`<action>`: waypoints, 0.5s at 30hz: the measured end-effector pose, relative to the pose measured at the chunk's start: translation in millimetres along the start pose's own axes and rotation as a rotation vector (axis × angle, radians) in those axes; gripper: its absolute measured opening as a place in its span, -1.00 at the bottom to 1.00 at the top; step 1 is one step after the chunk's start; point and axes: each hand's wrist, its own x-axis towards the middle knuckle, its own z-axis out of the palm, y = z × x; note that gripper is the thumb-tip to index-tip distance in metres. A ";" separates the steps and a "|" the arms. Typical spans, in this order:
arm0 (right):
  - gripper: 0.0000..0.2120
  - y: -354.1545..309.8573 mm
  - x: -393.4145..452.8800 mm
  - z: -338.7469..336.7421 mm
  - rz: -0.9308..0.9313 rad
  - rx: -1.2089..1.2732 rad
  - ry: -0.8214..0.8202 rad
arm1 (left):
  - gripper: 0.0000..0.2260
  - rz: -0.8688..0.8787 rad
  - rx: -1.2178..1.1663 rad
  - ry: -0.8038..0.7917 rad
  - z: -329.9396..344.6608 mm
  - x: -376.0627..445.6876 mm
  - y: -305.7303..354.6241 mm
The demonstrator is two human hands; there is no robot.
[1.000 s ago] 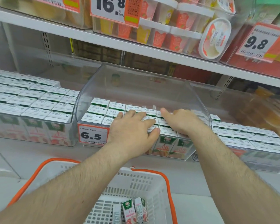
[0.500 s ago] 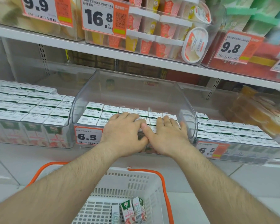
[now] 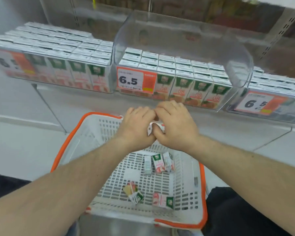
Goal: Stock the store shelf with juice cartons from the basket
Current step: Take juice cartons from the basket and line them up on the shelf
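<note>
Meanwhile, left hand and right hand are meeting at frame centre, fingers curled around something white, unclear what. Small green-and-white juice cartons are lying below them in the white slotted plastic basket with orange rim, nearer the right hand.

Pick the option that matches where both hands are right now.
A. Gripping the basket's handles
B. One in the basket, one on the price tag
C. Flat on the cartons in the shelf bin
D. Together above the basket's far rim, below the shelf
D: the left hand and right hand meet above the far rim of the basket, in front of and below the shelf bin.
</note>
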 end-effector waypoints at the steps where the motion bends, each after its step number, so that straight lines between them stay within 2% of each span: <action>1: -0.74 3.8 -6.2 12.0 -0.006 0.000 -0.132 | -0.78 -0.053 -0.014 -0.120 6.5 -12.1 -8.6; 3: -0.71 13.0 -18.2 35.0 0.051 0.013 -0.427 | -0.78 -0.187 -0.042 -0.349 16.9 -34.5 -22.3; 5: -0.72 20.7 -32.7 56.0 0.143 -0.009 -0.683 | -0.78 -0.353 -0.056 -0.503 27.2 -52.5 -32.6; 9: -0.80 22.7 -62.2 101.1 0.318 -0.011 -0.936 | -0.76 -0.838 -0.253 -0.717 50.6 -83.6 -52.4; 10: -0.80 22.7 -69.9 114.6 0.347 -0.009 -0.974 | -0.74 -0.901 -0.271 -0.763 57.5 -92.4 -57.2; 12: -0.78 23.4 -86.4 141.5 0.411 0.033 -1.038 | -0.71 -0.931 -0.254 -0.855 75.4 -112.7 -65.8; 15: -0.67 18.9 -113.1 177.9 0.493 0.183 -1.203 | -0.66 -0.810 -0.163 -1.048 102.0 -140.9 -75.2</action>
